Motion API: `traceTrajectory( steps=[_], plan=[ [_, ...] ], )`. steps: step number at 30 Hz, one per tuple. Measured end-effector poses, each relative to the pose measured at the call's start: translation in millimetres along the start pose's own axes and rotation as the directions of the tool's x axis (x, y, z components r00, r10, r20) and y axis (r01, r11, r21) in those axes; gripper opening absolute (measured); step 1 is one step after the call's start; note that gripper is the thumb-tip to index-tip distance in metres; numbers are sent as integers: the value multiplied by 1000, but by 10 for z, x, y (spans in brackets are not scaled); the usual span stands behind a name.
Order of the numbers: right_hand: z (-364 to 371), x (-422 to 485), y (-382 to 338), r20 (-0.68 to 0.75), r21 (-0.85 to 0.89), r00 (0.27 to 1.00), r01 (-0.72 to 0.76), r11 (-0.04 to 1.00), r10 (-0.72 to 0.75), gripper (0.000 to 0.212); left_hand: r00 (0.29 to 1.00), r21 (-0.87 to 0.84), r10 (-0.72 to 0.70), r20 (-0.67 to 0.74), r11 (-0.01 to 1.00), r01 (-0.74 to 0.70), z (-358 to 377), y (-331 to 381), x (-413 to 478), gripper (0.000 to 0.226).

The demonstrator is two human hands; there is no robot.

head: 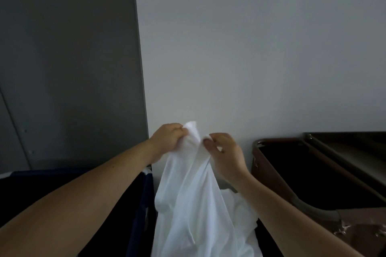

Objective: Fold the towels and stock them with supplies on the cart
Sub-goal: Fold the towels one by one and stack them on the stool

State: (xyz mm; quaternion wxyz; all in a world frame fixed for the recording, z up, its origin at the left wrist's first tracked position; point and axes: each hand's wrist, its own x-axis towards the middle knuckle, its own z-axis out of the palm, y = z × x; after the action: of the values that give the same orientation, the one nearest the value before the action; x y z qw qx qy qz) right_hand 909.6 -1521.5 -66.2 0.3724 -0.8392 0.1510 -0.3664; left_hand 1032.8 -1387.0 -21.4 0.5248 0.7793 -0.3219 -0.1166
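Most of this job looks to be ahead, going by how things lie. Behind everything stands a pale wall [250, 48], with a grey door [62, 58] to its left. Low on the right is the cart [269, 175], brown-framed, with a dark open compartment and a flat top beyond it. I can see no folded towel and no supplies on the part that shows, though much of it runs out of view. Down in front is a dark blue bin [142, 215], and inside it, to the right, lies a rumpled heap of white linen [240, 210], so I judge that more pieces are waiting their turn.

One white towel [188, 194] is held up over that bin, hanging loose and full of soft vertical creases, its lower end dropping out of sight. It has no fold in it yet that I can make out. It is neither spread wide nor squared.

Both arms are stretched forward. The left hand [167, 137] has its fingers curled round a bunch of the top edge. The right hand [225, 150] pinches the same edge just beside it, between thumb and fingers. The two hands are close together, with only a ridge of cloth between them.

My guess is that the person is hunting for corners before the first fold. Folding, stacking and loading the cart all remain.
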Motion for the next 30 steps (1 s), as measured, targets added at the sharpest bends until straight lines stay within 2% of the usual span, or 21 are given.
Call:
traceTrajectory(
  steps=[1, 3, 4, 6, 7, 8, 9, 10, 11, 12, 14, 16, 18, 20, 23, 26, 28, 30],
  plan=[
    [-37, 19, 7, -17, 102, 997, -71, 992, 73, 31, 1000, 169, 16, -24, 986, -11, -56, -28, 43, 28],
    [-100, 46, -27, 8, 319, 980, -192, 928, 200, 38, 998, 466, -53, 46, 884, 25, -136, -84, 85, 28],
    [-117, 61, -59, 28, 384, 973, -222, 896, 229, 38, 987, 545, -123, 106, 837, 46, -143, -93, 80, 26],
    [-131, 104, -119, 39, 427, 968, -241, 872, 248, 37, 969, 628, -167, 184, 778, 15, -113, -109, 73, 17],
    [-133, 129, -144, 43, 439, 965, -249, 863, 257, 37, 974, 622, -114, 197, 782, -34, -82, -104, 61, 6],
    [-135, 150, -164, 60, 452, 963, -260, 853, 262, 36, 982, 563, -30, 185, 822, -81, -48, -73, 33, 19],
    [-135, 170, -181, 92, 458, 963, -267, 848, 253, 35, 983, 445, 56, 175, 886, -130, -8, -30, 2, 36],
    [-135, 186, -202, 128, 449, 964, -265, 854, 232, 33, 974, 286, 110, 199, 944, -165, 22, 17, -28, 43],
    [-135, 196, -224, 154, 429, 967, -249, 868, 201, 30, 952, 145, 154, 263, 970, -197, 47, 60, -57, 41],
    [-128, 203, -241, 156, 409, 973, -220, 886, 169, 26, 926, 84, 175, 335, 973, -214, 66, 105, -93, 33],
    [-110, 210, -247, 74, 386, 987, -158, 909, 140, 15, 917, 82, 207, 340, 965, -249, 90, 161, -130, 21],
    [-95, 171, -202, 12, 399, 983, -174, 900, 184, 10, 940, 113, 240, 243, 955, -273, 56, 188, -98, 35],
    [-43, 86, -128, 76, 391, 966, -257, 884, 248, 16, 953, 80, 250, 170, 961, -266, 1, 254, -41, 38],
    [53, -15, -55, 143, 293, 950, -309, 905, 278, 20, 971, -30, 229, 62, 973, -227, -70, 360, 57, 36],
    [243, -146, -25, 225, 210, 929, -340, 917, 293, 14, 963, -83, 244, -116, 964, -254, -132, 607, 205, 35],
    [413, -303, 85, 282, 182, 896, -400, 898, 342, 11, 874, -16, 295, -386, 945, -326, -298, 894, 349, 44],
    [388, -398, 232, 333, 117, 852, -463, 878, 405, 19, 769, 76, 298, -565, 947, -311, -540, 1014, 405, 43],
    [202, -395, 365, 372, 62, 789, -547, 835, 489, 28, 666, 175, 297, -684, 953, -246, -811, 992, 442, 38]
  ],
)
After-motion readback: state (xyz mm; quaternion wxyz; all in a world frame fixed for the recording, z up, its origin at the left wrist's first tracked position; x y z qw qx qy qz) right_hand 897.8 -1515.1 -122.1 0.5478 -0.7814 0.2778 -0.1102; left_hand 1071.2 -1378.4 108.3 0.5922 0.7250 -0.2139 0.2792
